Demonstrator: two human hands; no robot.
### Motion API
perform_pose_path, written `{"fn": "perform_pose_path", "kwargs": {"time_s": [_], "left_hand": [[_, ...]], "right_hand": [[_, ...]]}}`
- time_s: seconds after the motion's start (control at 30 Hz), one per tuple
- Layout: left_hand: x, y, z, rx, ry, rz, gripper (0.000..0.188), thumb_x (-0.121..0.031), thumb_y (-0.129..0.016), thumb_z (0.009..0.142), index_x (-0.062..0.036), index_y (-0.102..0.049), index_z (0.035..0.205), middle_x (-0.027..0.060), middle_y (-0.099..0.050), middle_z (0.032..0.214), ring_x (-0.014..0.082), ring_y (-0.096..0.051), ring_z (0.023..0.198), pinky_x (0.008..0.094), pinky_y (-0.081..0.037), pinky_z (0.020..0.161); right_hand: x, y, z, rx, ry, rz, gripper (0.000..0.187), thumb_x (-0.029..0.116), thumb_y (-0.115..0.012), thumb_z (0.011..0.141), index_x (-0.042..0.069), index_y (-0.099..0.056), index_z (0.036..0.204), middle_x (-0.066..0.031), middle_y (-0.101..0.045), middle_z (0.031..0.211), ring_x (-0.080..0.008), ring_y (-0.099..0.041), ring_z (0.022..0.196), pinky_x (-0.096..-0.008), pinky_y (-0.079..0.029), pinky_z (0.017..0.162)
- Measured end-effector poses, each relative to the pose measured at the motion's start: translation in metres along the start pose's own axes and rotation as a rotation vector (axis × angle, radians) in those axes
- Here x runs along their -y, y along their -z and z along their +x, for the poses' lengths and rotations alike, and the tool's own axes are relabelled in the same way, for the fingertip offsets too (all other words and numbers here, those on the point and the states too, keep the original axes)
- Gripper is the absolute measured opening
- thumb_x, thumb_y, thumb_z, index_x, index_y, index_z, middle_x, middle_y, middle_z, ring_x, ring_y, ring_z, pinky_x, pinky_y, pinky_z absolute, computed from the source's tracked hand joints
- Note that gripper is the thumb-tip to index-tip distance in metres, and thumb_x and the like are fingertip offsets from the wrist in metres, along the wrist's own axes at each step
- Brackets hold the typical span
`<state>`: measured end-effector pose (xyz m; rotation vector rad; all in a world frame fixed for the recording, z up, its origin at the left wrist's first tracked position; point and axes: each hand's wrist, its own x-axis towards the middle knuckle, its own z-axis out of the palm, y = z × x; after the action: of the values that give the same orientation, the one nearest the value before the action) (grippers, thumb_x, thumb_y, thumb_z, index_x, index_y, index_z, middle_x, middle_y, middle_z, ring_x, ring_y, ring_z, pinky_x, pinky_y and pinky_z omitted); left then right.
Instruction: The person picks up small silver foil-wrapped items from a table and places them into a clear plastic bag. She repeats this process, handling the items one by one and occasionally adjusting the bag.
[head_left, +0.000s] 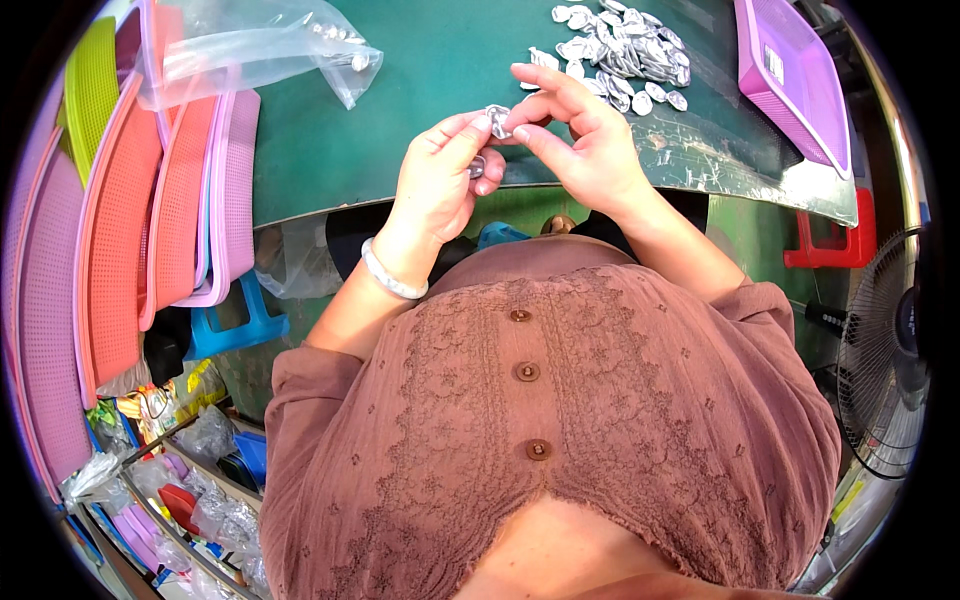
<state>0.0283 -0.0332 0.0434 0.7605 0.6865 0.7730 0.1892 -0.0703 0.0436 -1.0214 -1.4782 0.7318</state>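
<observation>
Above the near edge of the green table, my left hand (437, 180) pinches a small silvery oval piece (498, 121) between thumb and forefinger. A second shiny piece (477, 167) sits in its curled lower fingers. My right hand (590, 140) comes in from the other side. Its thumb and one finger meet at the right edge of the pinched piece, while another finger stretches out above. Just beyond my right hand lies a loose pile of similar silvery oval pieces (630, 50), several of them scattered at its near side. What kind of part they are is too small to tell.
A clear plastic bag (270, 50) with a few pieces inside lies at the table's far left. Stacked orange and purple baskets (120, 240) line the left side. A purple basket (795, 85) stands at the far right, above a red stool (835, 235) and a fan (880, 350).
</observation>
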Motion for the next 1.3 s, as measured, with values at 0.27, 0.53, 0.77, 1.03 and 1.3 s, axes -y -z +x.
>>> {"fn": "perform_pose_path", "kwargs": {"time_s": [0.27,0.53,0.77,1.03,1.3], "left_hand": [[-0.003,0.004,0.001,0.044,0.058,-0.084,0.022,-0.015,-0.047,0.090,0.0027,-0.056,0.098,0.0154,-0.062,0.091,0.0086,-0.045,0.053,0.0186,-0.036,0.045],[-0.004,0.004,0.000,0.021,0.067,-0.077,0.024,-0.019,-0.047,0.090,0.0018,-0.056,0.098,0.0141,-0.061,0.088,0.0098,-0.046,0.056,0.0192,-0.037,0.047],[-0.004,0.007,0.000,-0.100,0.084,-0.036,0.022,-0.022,-0.048,0.089,-0.0010,-0.055,0.090,0.0108,-0.059,0.084,0.0144,-0.055,0.066,0.0214,-0.044,0.053],[-0.005,0.003,0.001,-0.112,0.099,0.071,0.021,-0.021,-0.049,0.089,-0.0013,-0.055,0.096,0.0090,-0.060,0.082,0.0145,-0.057,0.066,0.0229,-0.045,0.052],[-0.006,0.005,0.003,0.028,0.218,0.034,0.015,-0.016,-0.053,0.087,-0.0023,-0.054,0.093,0.0075,-0.061,0.076,0.0114,-0.057,0.061,0.0203,-0.044,0.049]], "right_hand": [[-0.013,0.014,0.006,-0.112,-0.044,-0.199,0.038,-0.001,-0.057,0.077,0.005,-0.051,0.115,-0.0058,-0.063,0.088,-0.0174,-0.059,0.084,-0.0287,-0.045,0.078],[-0.018,0.018,0.006,0.011,0.127,-0.671,0.045,0.001,-0.060,0.070,0.009,-0.052,0.113,-0.0047,-0.063,0.091,-0.0252,-0.052,0.093,-0.0376,-0.037,0.083],[-0.014,0.019,0.005,0.095,0.150,-0.700,0.046,0.003,-0.062,0.069,0.010,-0.052,0.114,-0.0046,-0.063,0.091,-0.0259,-0.050,0.097,-0.0386,-0.033,0.087],[-0.026,0.017,0.011,0.088,0.249,-0.809,0.039,0.003,-0.061,0.071,0.012,-0.057,0.108,-0.0055,-0.063,0.085,-0.0242,-0.052,0.091,-0.0370,-0.037,0.083],[-0.009,0.013,0.007,0.113,0.293,-0.468,0.043,-0.001,-0.062,0.068,0.012,-0.059,0.108,-0.0064,-0.062,0.089,-0.0231,-0.055,0.088,-0.0328,-0.046,0.076]]}}
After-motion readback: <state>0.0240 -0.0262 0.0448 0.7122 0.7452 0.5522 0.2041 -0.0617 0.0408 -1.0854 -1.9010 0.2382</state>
